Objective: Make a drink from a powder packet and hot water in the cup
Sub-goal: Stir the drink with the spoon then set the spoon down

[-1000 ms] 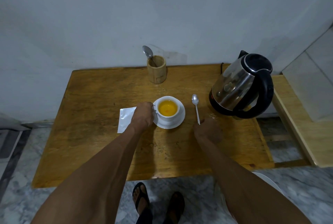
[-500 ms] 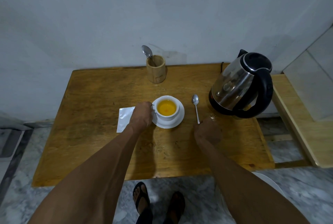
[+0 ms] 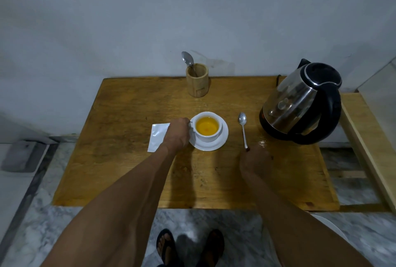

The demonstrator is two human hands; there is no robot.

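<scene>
Item: white cup (image 3: 207, 127), taken as landmark, standing on a white saucer (image 3: 222, 140) near the middle of the wooden surface (image 3: 128, 159); it holds clear orange-yellow liquid, so powder and water appear already combined. Left hand (image 3: 177, 134): just left of the cup, touching its handle side, fingers curled toward the handle; whether the grip is fully closed on the handle cannot be told, as the hand hides it. Probable purpose: steadying the cup, or readying to lift it. Packet (image 3: 158, 137): white, flat, lying left of the cup and partly under the left hand; likely emptied and set aside. No print legible on it. Teaspoon (image 3: 243, 129): right of the cup, flat on the surface, bowl away from the person. Right hand (image 3: 255, 162): right of and nearer than the cup, fingertips at the spoon's handle end; grip loosely curled, and whether it pinches the handle cannot be told. Kettle (image 3: 300, 103): steel and black, well right of the cup; wet patch beside its base. Wooden holder (image 3: 197, 80) with a second spoon (image 3: 188, 59): beyond the cup, at the wall. No brand or writing readable anywhere.
</scene>
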